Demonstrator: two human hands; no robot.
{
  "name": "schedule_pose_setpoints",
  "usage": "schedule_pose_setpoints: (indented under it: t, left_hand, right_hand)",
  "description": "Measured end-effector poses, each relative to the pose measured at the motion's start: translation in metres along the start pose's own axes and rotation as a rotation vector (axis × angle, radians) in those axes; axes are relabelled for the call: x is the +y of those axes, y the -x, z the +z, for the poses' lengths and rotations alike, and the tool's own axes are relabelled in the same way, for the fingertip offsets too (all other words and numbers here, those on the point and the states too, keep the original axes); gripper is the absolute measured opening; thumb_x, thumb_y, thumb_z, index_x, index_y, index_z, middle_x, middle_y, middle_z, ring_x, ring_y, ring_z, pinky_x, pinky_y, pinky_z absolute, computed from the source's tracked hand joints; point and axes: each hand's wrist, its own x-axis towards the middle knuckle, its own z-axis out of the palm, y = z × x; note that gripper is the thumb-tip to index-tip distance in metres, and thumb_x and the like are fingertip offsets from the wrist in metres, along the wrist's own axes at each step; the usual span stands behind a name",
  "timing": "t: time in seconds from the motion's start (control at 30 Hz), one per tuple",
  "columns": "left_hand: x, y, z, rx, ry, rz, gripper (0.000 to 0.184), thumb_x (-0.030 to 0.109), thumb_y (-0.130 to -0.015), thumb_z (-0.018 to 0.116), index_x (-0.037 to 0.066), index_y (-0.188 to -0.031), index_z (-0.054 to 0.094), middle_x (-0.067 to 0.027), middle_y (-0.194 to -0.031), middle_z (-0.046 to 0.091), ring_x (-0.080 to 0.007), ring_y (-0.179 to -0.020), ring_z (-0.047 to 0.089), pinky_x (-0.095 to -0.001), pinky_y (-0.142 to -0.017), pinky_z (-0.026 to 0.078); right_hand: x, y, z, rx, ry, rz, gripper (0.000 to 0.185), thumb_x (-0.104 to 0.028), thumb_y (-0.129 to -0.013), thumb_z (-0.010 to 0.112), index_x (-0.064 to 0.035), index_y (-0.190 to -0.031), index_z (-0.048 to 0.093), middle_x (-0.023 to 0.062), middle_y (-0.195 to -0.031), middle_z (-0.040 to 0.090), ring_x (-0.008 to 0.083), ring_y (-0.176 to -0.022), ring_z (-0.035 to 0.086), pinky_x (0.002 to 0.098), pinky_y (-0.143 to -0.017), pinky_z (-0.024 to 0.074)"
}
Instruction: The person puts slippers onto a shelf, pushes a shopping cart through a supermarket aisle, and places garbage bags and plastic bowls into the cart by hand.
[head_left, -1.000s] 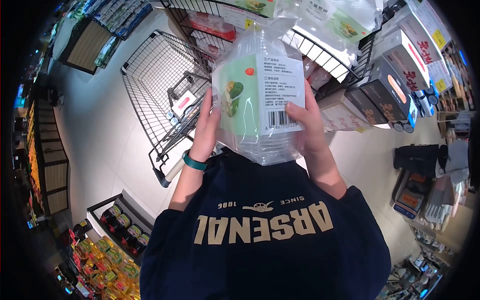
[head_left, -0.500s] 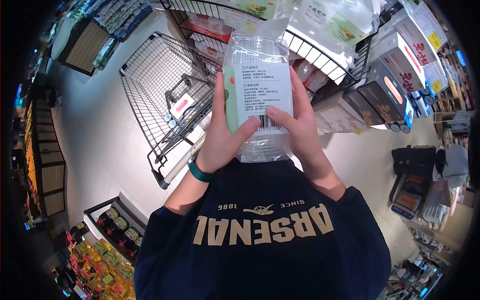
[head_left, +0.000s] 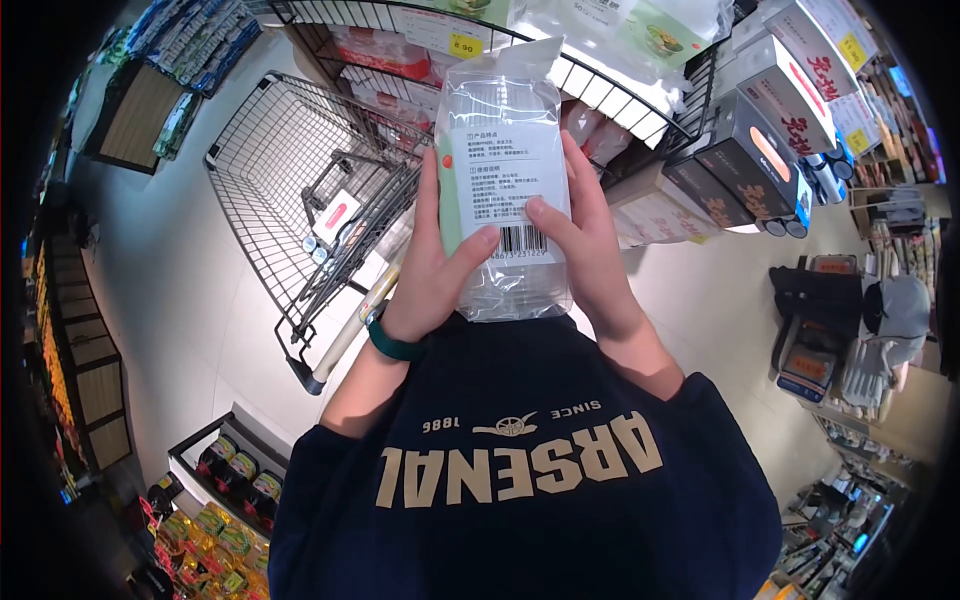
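Observation:
Between my two hands is a clear plastic package of stacked disposable bowls (head_left: 505, 180), held upright before my chest. Its printed label with Chinese text and a barcode faces me, and a green strip shows on its left side. My left hand (head_left: 430, 265), with a dark green band at the wrist, grips the left side, thumb on the label near the barcode. My right hand (head_left: 590, 240) is closed round the right side, its thumb also pressing the label. Fingers behind the package are mostly hidden.
A wire shopping cart (head_left: 300, 190) stands at the left. Ahead is a black wire shelf rack (head_left: 640, 115) with similar plastic packages (head_left: 650, 30). Dark boxes (head_left: 750, 160) are stacked to the right. Bottles (head_left: 215, 540) fill a display at lower left.
The view has shifted slightly, so the cart and shelves sit a little differently. Both thumbs have moved slightly on the label, uncovering more of the barcode. The hold stays the same.

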Motion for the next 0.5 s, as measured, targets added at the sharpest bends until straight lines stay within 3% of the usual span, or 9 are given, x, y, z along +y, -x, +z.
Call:
schedule_pose_setpoints:
  t: [0.33, 0.5]
  left_hand:
    - [-0.001, -0.020, 0.001, -0.082, 0.083, 0.035, 0.092, 0.013, -0.090, 0.060, -0.004, -0.153, -0.005, -0.0203, -0.153, 0.026, -0.0249, -0.138, 0.034, -0.0352, -0.112, 0.029]
    - [-0.010, -0.020, -0.008, -0.084, 0.286, -0.007, 0.084, 0.013, -0.089, 0.058, 0.001, -0.155, 0.008, -0.0167, -0.150, 0.033, -0.0245, -0.136, 0.037, -0.0353, -0.112, 0.031]
  right_hand:
    - [-0.011, 0.003, -0.012, 0.011, 0.101, -0.054, 0.078, -0.013, -0.093, 0.063, 0.0008, -0.153, 0.016, 0.0178, -0.149, 0.035, 0.0230, -0.135, 0.038, 0.0349, -0.110, 0.0315]
    - [-0.007, 0.010, -0.031, 0.034, 0.273, -0.118, 0.075, -0.021, -0.093, 0.063, -0.0042, -0.154, 0.022, 0.0137, -0.150, 0.038, 0.0233, -0.135, 0.039, 0.0357, -0.107, 0.0339]
